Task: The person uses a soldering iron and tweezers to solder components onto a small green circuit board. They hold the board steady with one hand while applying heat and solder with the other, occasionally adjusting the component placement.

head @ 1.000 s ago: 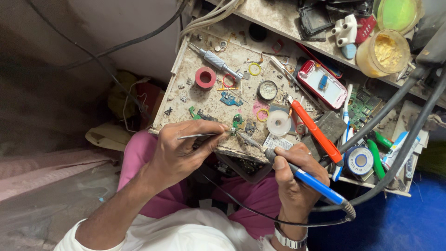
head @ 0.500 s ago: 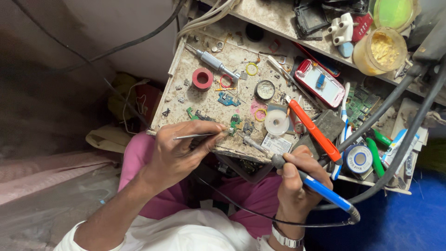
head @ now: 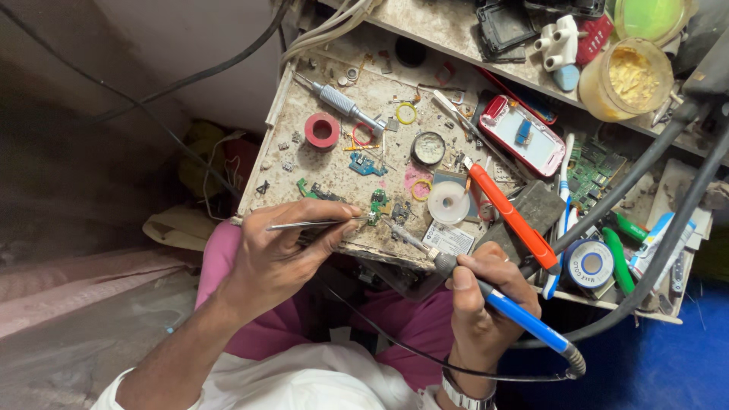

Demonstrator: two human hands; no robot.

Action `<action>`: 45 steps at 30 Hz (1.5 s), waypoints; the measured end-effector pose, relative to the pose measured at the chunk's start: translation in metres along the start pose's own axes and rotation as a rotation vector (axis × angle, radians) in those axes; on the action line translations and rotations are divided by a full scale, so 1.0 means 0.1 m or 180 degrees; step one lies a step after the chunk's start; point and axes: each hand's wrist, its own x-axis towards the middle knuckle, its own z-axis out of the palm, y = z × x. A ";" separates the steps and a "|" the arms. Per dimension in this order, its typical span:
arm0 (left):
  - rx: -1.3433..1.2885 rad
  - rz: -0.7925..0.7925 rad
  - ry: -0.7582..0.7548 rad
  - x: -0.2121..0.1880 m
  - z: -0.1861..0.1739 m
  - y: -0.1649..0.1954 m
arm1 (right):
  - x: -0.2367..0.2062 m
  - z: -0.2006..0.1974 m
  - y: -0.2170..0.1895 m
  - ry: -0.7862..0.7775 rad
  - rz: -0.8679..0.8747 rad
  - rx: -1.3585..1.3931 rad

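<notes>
Green circuit piece: a small green board part (head: 377,205) lies near the front edge of the worn wooden tray (head: 304,106), at the middle of everything else listed here.
Tweezers: thin metal tweezers (head: 315,224) come in from 9 o'clock, their tips at the green piece (contact is too small to confirm).
Left hand: the left hand (head: 281,254) pinches the tweezers between thumb and fingers, lying at 8 o'clock of the green piece.
Soldering iron: a blue-handled soldering iron (head: 486,296) slants in from 4 o'clock, its metal tip just beside the green piece.
Right hand: the right hand (head: 486,300) is clenched around the iron's handle, a watch on the wrist.
White tape roll: a flat white roll (head: 448,203) sits at 3 o'clock, close by.
Orange-handled tool: an orange handle (head: 510,216) lies further out at 3 o'clock, slanting.
Red tape ring: a red ring (head: 322,130) rests at 11 o'clock.
Red phone: an opened red phone (head: 524,135) lies at 2 o'clock, well apart.
Yellow jar: a jar of yellowish stuff (head: 626,76) stands on the shelf at 2 o'clock (farthest out).
</notes>
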 end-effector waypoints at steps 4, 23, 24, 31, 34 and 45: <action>-0.0006 -0.0130 -0.0030 0.01 0.00 0.01 | 0.01 -0.01 0.00 -0.0043 0.0065 -0.0023; -0.0022 -0.0020 0.0010 0.01 0.02 -0.03 | 0.02 -0.01 0.00 -0.0153 0.0032 -0.0173; 0.0009 -0.0041 0.0001 0.01 0.02 -0.02 | 0.01 -0.01 0.00 -0.0158 0.0028 -0.0193; -0.0013 0.0085 0.0064 0.02 0.03 -0.05 | 0.03 0.02 -0.01 -0.0144 0.0001 -0.0183; 0.0002 0.0091 0.0073 0.02 0.03 -0.05 | 0.04 0.03 -0.02 -0.0132 0.0014 -0.0229; -0.0062 0.0028 0.0064 0.04 0.04 -0.04 | 0.03 0.03 -0.01 -0.0058 0.0065 -0.0210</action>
